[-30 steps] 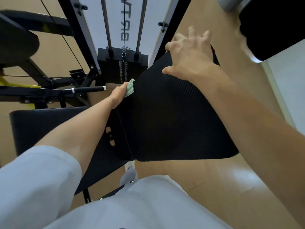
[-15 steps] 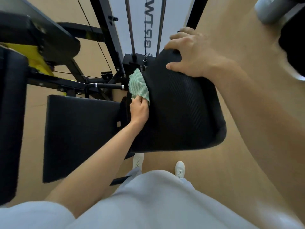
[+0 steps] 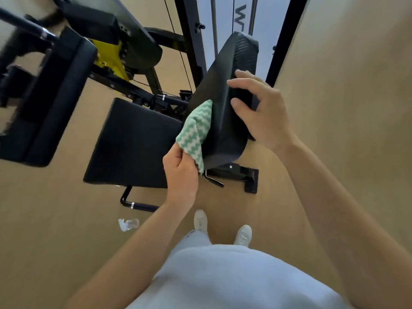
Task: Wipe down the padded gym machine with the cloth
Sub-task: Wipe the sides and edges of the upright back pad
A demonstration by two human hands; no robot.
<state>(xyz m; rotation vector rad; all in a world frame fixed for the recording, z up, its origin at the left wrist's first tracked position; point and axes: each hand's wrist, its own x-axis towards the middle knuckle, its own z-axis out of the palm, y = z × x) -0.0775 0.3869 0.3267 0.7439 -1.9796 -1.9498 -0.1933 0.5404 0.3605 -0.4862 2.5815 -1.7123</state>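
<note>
The black ribbed back pad point(image 3: 225, 90) of the gym machine stands tilted in the middle of the view, seen edge-on. My left hand point(image 3: 181, 170) pinches a green-and-white zigzag cloth point(image 3: 196, 132) that lies against the pad's left face near its lower end. My right hand point(image 3: 258, 110) grips the pad's right edge, thumb on the front and fingers wrapped behind. The flat black seat pad point(image 3: 131, 141) lies to the left of the cloth.
Black frame bars, cables and a yellow bracket point(image 3: 109, 56) crowd the upper left, with another black pad point(image 3: 44, 103) at far left. A floor bracket point(image 3: 247, 177) and handle bar point(image 3: 138, 204) sit below the pads. A clear plastic scrap point(image 3: 128, 224) lies on the wooden floor by my shoes.
The view has swung so the back pad is seen edge-on. My left hand with the cloth has moved down the pad's left side. My right hand slid from the top to the right edge.
</note>
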